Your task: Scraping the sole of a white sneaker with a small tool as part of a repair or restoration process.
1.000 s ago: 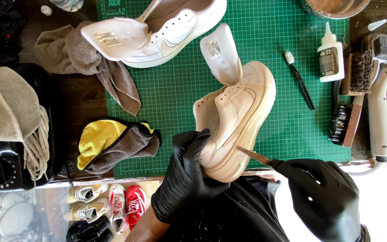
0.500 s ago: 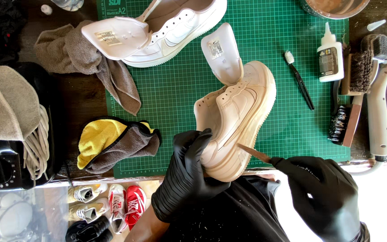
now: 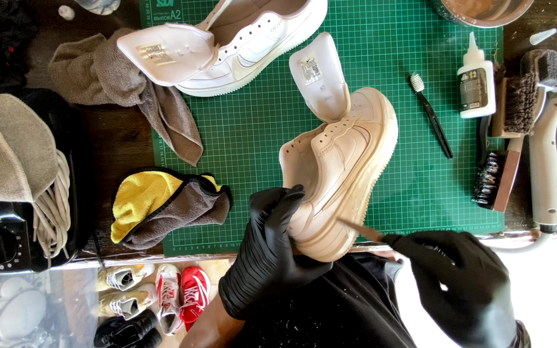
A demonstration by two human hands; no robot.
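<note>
A cream, yellowed sneaker (image 3: 340,161) lies on its side on the green cutting mat (image 3: 253,135), with a white shoe tree sticking out of its opening. My left hand (image 3: 269,248), in a black glove, grips the shoe's toe end near the mat's front edge. My right hand (image 3: 462,283), also in a black glove, holds a thin tool (image 3: 361,230) whose tip touches the sole edge. A second, white sneaker (image 3: 240,42) with a shoe tree lies at the back of the mat.
A black toothbrush (image 3: 431,115), a white glue bottle (image 3: 476,78), two bristle brushes (image 3: 499,171) and a white handled tool (image 3: 545,167) lie at the right. Brown cloth (image 3: 130,90) and a yellow-brown cloth (image 3: 162,206) lie at the left, beside a black appliance (image 3: 8,238). Several shoes (image 3: 156,290) sit below.
The shoe has shifted slightly on the mat under my left hand, and the tool tip has crept a little along the sole edge. Everything else is unchanged.
</note>
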